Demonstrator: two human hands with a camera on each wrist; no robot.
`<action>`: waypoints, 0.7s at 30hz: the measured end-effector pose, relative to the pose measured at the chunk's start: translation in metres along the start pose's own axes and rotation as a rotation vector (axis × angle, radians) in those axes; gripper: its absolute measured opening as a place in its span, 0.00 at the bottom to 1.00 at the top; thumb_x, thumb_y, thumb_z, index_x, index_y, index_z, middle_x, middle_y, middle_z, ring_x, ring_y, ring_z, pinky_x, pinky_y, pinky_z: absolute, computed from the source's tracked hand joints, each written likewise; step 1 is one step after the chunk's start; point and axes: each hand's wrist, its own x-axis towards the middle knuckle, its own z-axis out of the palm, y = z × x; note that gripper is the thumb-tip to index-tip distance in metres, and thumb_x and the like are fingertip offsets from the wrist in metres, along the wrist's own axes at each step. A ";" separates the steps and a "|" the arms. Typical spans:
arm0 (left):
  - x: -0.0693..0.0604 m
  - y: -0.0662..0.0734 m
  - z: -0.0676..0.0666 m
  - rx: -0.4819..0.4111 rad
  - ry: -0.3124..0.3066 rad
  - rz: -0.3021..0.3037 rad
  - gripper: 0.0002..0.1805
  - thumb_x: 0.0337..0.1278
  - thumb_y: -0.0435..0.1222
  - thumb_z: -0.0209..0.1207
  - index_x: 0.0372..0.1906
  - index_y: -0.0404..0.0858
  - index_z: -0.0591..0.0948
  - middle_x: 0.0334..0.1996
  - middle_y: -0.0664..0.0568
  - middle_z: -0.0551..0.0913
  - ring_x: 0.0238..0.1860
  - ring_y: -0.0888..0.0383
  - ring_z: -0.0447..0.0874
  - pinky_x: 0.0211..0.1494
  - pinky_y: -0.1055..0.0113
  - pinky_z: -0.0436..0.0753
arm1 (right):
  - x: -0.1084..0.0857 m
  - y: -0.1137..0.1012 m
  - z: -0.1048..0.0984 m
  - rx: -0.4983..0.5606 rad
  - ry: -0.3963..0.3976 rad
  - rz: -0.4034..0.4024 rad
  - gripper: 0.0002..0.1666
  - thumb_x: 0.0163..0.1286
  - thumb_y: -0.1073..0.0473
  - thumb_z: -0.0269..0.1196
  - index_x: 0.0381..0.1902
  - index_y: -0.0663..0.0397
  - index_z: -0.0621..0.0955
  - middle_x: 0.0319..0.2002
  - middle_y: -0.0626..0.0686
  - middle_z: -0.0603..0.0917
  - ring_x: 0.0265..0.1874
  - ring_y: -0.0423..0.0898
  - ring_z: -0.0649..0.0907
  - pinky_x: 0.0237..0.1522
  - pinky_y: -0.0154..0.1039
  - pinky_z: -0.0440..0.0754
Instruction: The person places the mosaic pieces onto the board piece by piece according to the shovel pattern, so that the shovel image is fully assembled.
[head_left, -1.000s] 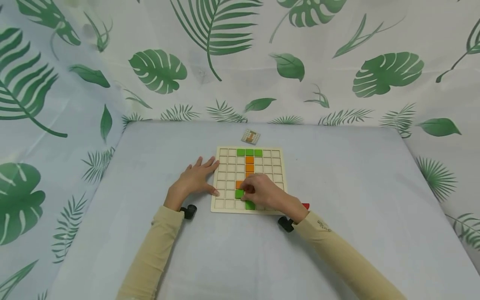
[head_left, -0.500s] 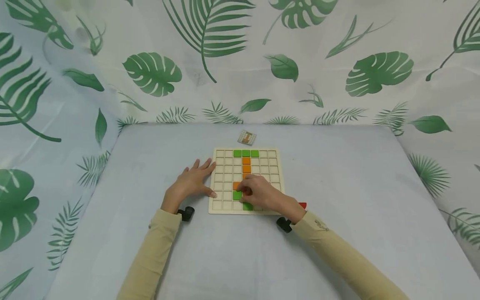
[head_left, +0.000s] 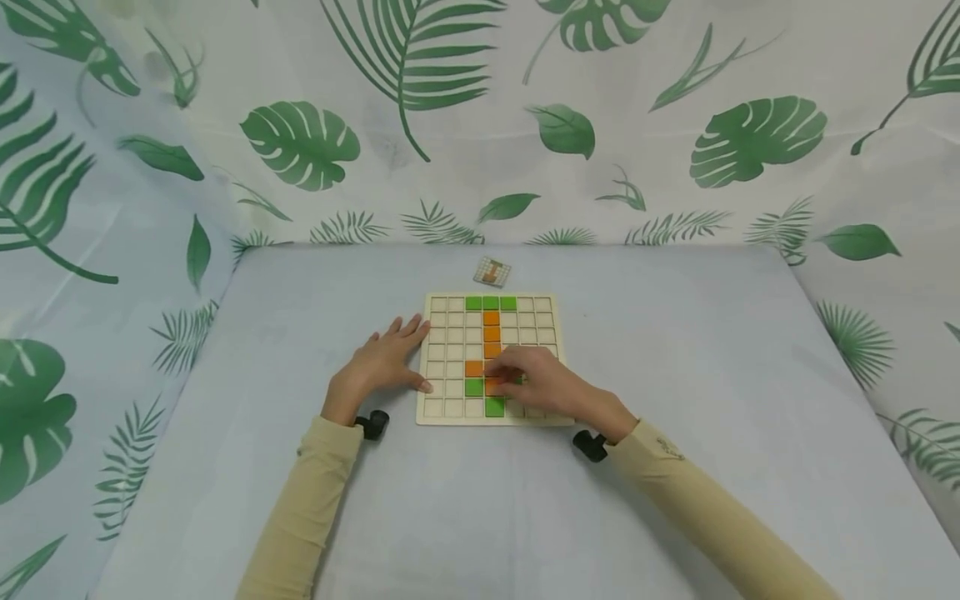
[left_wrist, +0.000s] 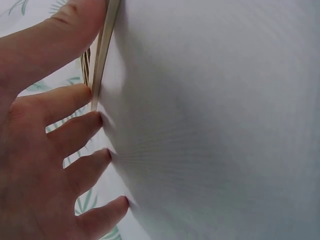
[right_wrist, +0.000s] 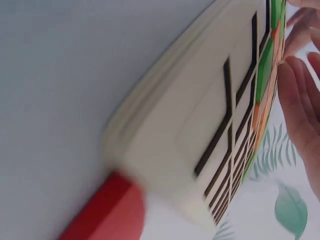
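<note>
A pale wooden grid board (head_left: pixel 457 408) lies flat on the table with green and orange square tiles in its cells. Three green tiles (head_left: pixel 491 303) line the top row, above a column of orange tiles (head_left: pixel 491 333). My left hand (head_left: pixel 382 362) rests at the board's left edge, fingers spread, thumb on the rim. Over the lower middle of the board, my right hand (head_left: pixel 536 379) has its fingertips beside an orange tile (head_left: pixel 492 387) sitting in a cell. No tile shows pinched between them. The hand covers some cells.
A small card (head_left: pixel 492 272) with a grid pattern lies beyond the board. Beside the board's near right corner, a red object (right_wrist: pixel 107 210) is partly seen in the right wrist view. Leaf-printed cloth (head_left: pixel 450 125) hangs around the table.
My right hand has shifted slightly right, uncovering more of the lower orange tile and the bottom green one. My left hand stays at the board's edge. The camera view drifted a little.
</note>
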 end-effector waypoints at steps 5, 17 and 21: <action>0.000 -0.001 0.002 0.000 -0.009 -0.003 0.60 0.55 0.48 0.74 0.84 0.40 0.49 0.84 0.45 0.42 0.84 0.41 0.35 0.84 0.37 0.43 | -0.020 0.007 -0.013 0.019 0.037 0.007 0.14 0.67 0.65 0.71 0.50 0.60 0.87 0.47 0.54 0.89 0.40 0.43 0.85 0.46 0.39 0.88; 0.001 -0.007 0.004 -0.008 -0.012 0.014 0.60 0.55 0.48 0.74 0.84 0.40 0.48 0.84 0.45 0.42 0.84 0.40 0.34 0.84 0.38 0.43 | -0.068 0.024 -0.038 -0.066 0.090 0.122 0.11 0.68 0.67 0.69 0.48 0.57 0.87 0.41 0.48 0.88 0.35 0.40 0.81 0.35 0.33 0.83; 0.001 -0.006 0.004 -0.003 -0.010 0.022 0.60 0.55 0.49 0.74 0.84 0.40 0.48 0.84 0.45 0.42 0.84 0.40 0.35 0.84 0.38 0.43 | -0.082 0.032 -0.042 -0.085 0.098 0.165 0.11 0.66 0.68 0.69 0.47 0.58 0.88 0.40 0.47 0.87 0.33 0.40 0.81 0.34 0.33 0.83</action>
